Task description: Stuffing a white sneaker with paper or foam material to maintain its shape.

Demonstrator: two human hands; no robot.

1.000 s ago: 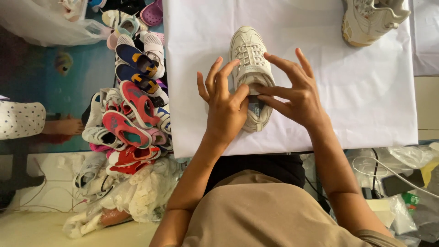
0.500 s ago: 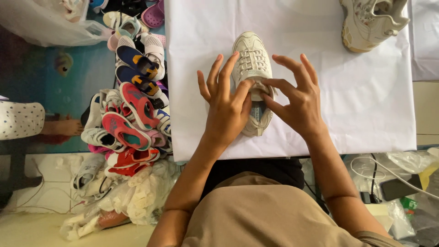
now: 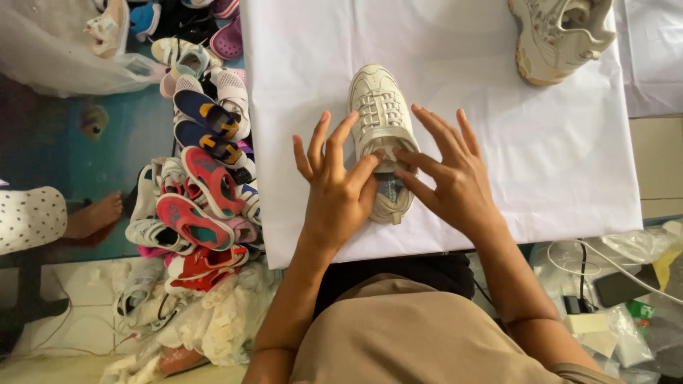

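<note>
Cream sneaker (image 3: 379,117): heel hidden under left hand (image 3: 336,195) & right hand (image 3: 455,183); fingers splayed, only fingertips pressing.

- A table (image 3: 541,163) draped in a white cloth (image 3: 299,107) is filling the middle and right of the view, its near edge running just in front of the person.
- A cream lace-up sneaker (image 3: 377,107) is lying on the cloth near the middle, toe pointing far, heel toward the near edge.
- A second cream chunky sneaker (image 3: 558,35) is sitting at the far right corner of the cloth, well apart from the first.
- The floor (image 3: 57,135) left of the table is carrying a heap of small colourful shoes (image 3: 203,178), piled right against the table's left side.
- A clear plastic bag (image 3: 50,53) is lying on the floor at far left.
</note>
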